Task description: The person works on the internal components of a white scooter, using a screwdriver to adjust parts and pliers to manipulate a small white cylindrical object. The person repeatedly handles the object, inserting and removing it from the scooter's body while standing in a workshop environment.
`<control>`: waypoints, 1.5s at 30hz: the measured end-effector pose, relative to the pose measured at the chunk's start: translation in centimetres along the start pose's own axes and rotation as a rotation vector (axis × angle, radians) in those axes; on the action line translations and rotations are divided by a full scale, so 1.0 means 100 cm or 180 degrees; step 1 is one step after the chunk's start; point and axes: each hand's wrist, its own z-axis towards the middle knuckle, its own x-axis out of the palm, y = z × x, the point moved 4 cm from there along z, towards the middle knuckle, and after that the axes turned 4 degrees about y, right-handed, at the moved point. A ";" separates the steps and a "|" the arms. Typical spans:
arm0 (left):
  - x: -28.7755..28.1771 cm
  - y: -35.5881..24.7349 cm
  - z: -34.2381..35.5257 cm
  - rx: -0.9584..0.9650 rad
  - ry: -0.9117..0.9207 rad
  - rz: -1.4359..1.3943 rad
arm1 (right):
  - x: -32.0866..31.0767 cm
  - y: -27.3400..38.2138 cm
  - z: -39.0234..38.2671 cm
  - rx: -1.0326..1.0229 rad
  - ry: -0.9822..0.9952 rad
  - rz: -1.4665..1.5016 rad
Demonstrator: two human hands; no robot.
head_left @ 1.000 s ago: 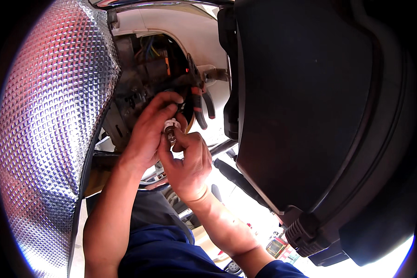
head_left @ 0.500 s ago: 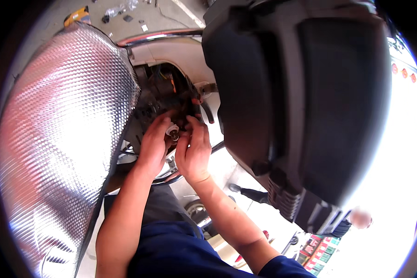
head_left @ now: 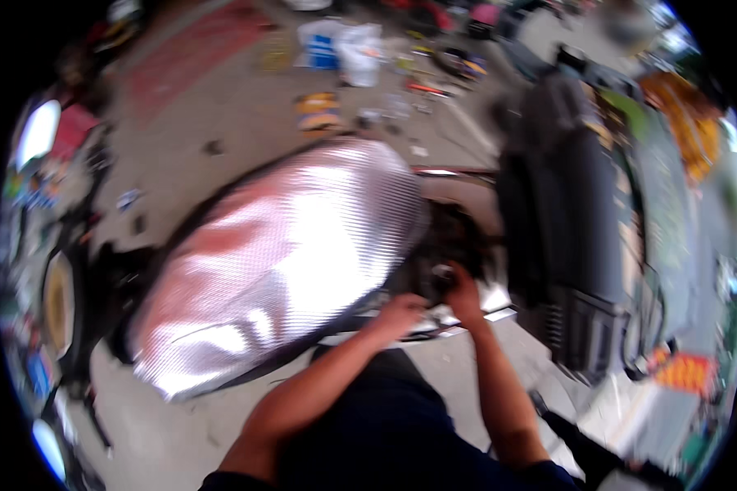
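My right hand (head_left: 464,288) was curled around a small round dark metal part (head_left: 442,274) in the dark engine recess (head_left: 454,245) of the scooter; blur kept me from telling how tightly it was clamped. My left hand (head_left: 400,315) lay half-closed on the chrome edge (head_left: 487,299) just below, its grasp unclear. The part sat seated in the recess, so I judged the fitting unfinished, fingers at work on it. Its long axis seemed to run into the recess, away from me. Beside it, the silver quilted seat cover (head_left: 278,258) stretched leftward; the black body panel (head_left: 565,237) stood right.
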 end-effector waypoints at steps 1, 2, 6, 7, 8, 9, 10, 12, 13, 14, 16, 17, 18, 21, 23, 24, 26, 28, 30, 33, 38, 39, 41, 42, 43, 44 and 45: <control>-0.012 -0.006 -0.020 0.0402 0.0068 0.0365 | -0.003 0.009 0.001 -0.0055 0.0076 0.0057; -0.025 -0.039 -0.051 0.0125 0.0238 0.0490 | -0.002 -0.007 0.001 -0.0215 -0.0003 -0.0115; -0.066 -0.050 -0.142 0.0024 0.0040 -0.0688 | 0.006 0.033 -0.001 -0.0070 0.0229 -0.0014; -0.081 -0.058 -0.173 0.0124 -0.0094 -0.0616 | 0.009 0.040 -0.005 -0.0124 0.0292 -0.0022; -0.096 -0.062 -0.198 0.0274 -0.0350 -0.0723 | 0.005 0.044 -0.008 -0.0142 0.0293 -0.0100; -0.114 -0.072 -0.229 0.0568 -0.0557 -0.0840 | 0.002 0.051 -0.010 -0.0198 0.0333 -0.0166; -0.133 -0.085 -0.258 0.0832 -0.1013 -0.1025 | 0.001 0.043 -0.008 -0.0378 0.0339 -0.0212; -0.180 -0.104 -0.317 0.1014 -0.2256 -0.1139 | -0.001 0.042 -0.010 -0.0345 0.0341 -0.0097; -0.206 -0.111 -0.344 0.1179 -0.2824 -0.0913 | -0.002 0.041 -0.010 -0.0357 0.0312 -0.0013; -0.239 -0.107 -0.361 0.1035 -0.3253 -0.0761 | -0.001 0.026 -0.005 -0.0522 0.0262 0.0107; -0.294 -0.087 -0.389 0.0502 -0.4085 -0.0743 | 0.002 0.029 -0.004 -0.0348 0.0332 0.0067; -0.326 -0.062 -0.399 0.0094 -0.4238 -0.0541 | 0.004 0.033 -0.003 -0.0422 0.0332 -0.0018; -0.356 -0.033 -0.402 -0.0369 -0.4214 -0.0096 | 0.005 0.034 -0.004 -0.0472 0.0314 -0.0116; -0.415 0.032 -0.379 -0.2065 -0.3694 0.2848 | 0.010 0.032 -0.004 -0.0578 0.0171 -0.0611; -0.436 0.066 -0.352 -0.2654 -0.2828 0.3395 | 0.010 0.036 -0.007 -0.0577 0.0079 -0.0816; -0.440 0.071 -0.337 -0.2486 -0.2805 0.3872 | 0.009 0.038 -0.009 -0.0391 0.0076 -0.0889; -0.477 0.113 -0.326 -0.2551 -0.2156 0.5333 | 0.011 0.061 -0.010 -0.0023 0.0165 -0.0969; -0.504 0.124 -0.311 -0.3322 -0.1790 0.5757 | 0.009 0.073 -0.014 -0.0025 0.0092 -0.1175; -0.529 0.134 -0.298 -0.3764 -0.1295 0.5729 | 0.006 0.056 -0.019 -0.0007 -0.0213 -0.1030; -0.575 0.161 -0.309 -0.4318 -0.0587 0.5532 | 0.018 0.075 -0.020 0.0443 -0.0520 -0.0888; -0.570 0.189 -0.305 -0.4042 0.0161 0.5618 | 0.013 0.065 -0.006 0.0772 -0.0581 -0.1098; -0.575 0.204 -0.304 -0.3956 0.0291 0.5737 | 0.012 0.065 -0.014 0.0778 -0.0511 -0.1286; -0.591 0.213 -0.308 -0.3820 0.0470 0.5913 | 0.011 0.073 -0.018 0.0998 -0.0321 -0.1165; -0.589 0.220 -0.299 -0.3236 0.0496 0.6126 | 0.008 0.065 -0.028 0.0838 -0.0491 -0.1227; -0.587 0.220 -0.298 -0.2694 0.0502 0.6291 | 0.004 0.064 -0.035 0.0910 -0.0454 -0.1151; -0.592 0.214 -0.297 -0.2591 0.0669 0.6363 | 0.003 0.068 -0.037 0.0954 -0.0416 -0.1063; -0.594 0.211 -0.297 -0.2494 0.0827 0.6412 | 0.003 0.069 -0.037 0.0970 -0.0445 -0.1042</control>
